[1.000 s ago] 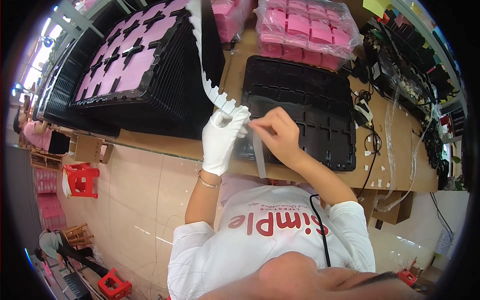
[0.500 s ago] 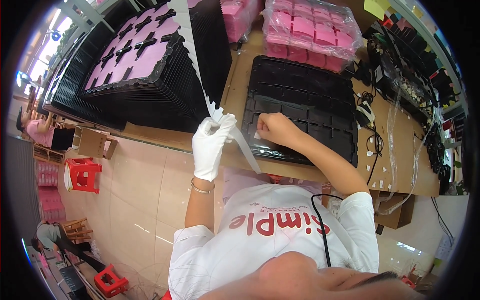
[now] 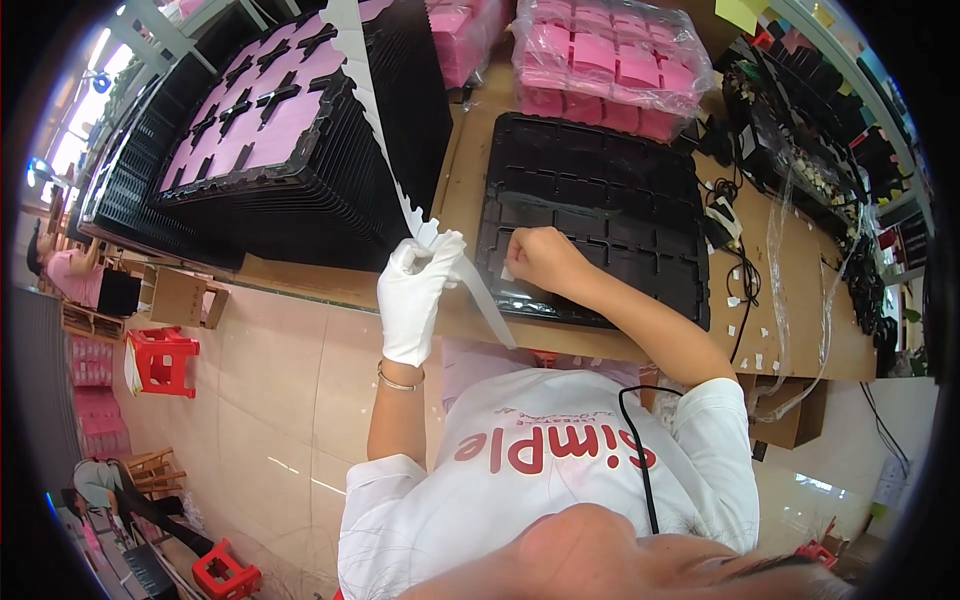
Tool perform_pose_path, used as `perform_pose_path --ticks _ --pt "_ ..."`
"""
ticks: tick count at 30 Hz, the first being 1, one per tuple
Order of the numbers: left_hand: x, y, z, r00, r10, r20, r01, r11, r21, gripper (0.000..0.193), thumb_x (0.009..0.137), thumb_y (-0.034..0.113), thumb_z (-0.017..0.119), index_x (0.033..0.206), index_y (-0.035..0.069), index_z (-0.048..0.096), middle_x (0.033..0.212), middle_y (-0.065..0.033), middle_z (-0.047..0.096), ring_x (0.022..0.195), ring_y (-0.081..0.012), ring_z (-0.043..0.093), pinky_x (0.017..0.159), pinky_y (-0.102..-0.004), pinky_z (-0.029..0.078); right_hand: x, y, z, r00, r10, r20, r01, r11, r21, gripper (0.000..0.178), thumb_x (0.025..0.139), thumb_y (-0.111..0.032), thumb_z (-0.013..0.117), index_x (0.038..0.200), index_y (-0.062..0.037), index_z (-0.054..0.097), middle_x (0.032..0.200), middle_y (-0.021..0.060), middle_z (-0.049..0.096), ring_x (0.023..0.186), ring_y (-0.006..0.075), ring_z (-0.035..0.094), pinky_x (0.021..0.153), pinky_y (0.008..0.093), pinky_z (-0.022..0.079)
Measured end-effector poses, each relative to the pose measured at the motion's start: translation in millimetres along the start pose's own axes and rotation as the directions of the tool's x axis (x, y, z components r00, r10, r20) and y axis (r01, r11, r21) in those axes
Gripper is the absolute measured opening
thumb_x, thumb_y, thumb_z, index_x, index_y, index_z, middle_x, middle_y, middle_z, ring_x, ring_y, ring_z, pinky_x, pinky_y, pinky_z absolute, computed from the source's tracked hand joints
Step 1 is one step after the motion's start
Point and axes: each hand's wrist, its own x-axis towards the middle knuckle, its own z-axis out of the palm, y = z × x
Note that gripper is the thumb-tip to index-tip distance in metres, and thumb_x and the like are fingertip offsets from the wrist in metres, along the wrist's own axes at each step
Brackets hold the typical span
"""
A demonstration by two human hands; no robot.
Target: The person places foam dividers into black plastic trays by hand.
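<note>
My left hand (image 3: 408, 305), in a white glove, pinches a long white strip (image 3: 376, 125) with one notched edge. The strip slants down from the top of the view in front of a stack of black trays (image 3: 375, 190). Its plain tail (image 3: 487, 303) hangs past the glove toward the table's near edge. My bare right hand (image 3: 545, 262) is closed, fingers curled down over the near left part of a black compartmented tray (image 3: 600, 213). Beside its fingertips shows a small white piece (image 3: 507, 272); whether the fingers grip it is hard to see.
Pink pads fill the stack's top tray, around black cross-shaped dividers (image 3: 278, 93). Plastic-wrapped pink pads (image 3: 610, 60) stand behind the single tray. Cables (image 3: 740, 270) and white scraps (image 3: 757, 360) lie at right. A red stool (image 3: 165, 358) and two other people are at far left.
The whole view has shifted slightly, with the table's things a little further left. Both hands keep nearly the same pose, and the strip stays in my left hand.
</note>
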Motion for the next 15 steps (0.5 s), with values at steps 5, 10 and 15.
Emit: perform_pose_path --ticks 5,10,15 --pt "2 -2 2 1.0 0.02 -0.015 -0.02 1.0 -0.004 0.021 0.084 0.013 0.075 0.075 0.005 0.057 0.081 -0.002 0.066 0.063 -0.0033 0.055 0.057 -0.0178 0.044 -9 0 -9 0.961 -0.247 0.127 0.228 0.963 0.146 0.007 0.077 -0.008 0.065 0.076 -0.0015 0.063 0.073 0.0077 0.063 0.066 0.0185 0.06 0.064 0.0293 0.049" --pt "0 1 11 1.0 0.024 0.009 -0.025 0.999 0.04 0.021 0.084 0.013 0.075 0.075 0.006 0.057 0.082 -0.0005 0.066 0.063 -0.002 0.053 0.057 -0.0172 0.041 -25 20 -25 0.991 0.076 0.107 -0.128 0.369 0.921 0.004 0.087 -0.006 0.058 0.092 -0.0047 0.059 0.094 0.0077 0.063 0.068 0.0075 0.049 0.06 0.022 0.038" --pt "-1 -2 39 0.984 -0.063 0.166 0.079 0.993 -0.089 0.025 0.088 0.017 0.071 0.107 0.003 0.064 0.083 0.0016 0.063 0.061 -0.0022 0.05 0.055 -0.0159 0.037 -34 -12 -32 0.991 0.115 0.071 -0.09 0.169 0.981 0.019 0.092 -0.013 0.06 0.108 -0.0019 0.06 0.091 0.0059 0.063 0.068 0.0066 0.05 0.062 0.02 0.039"
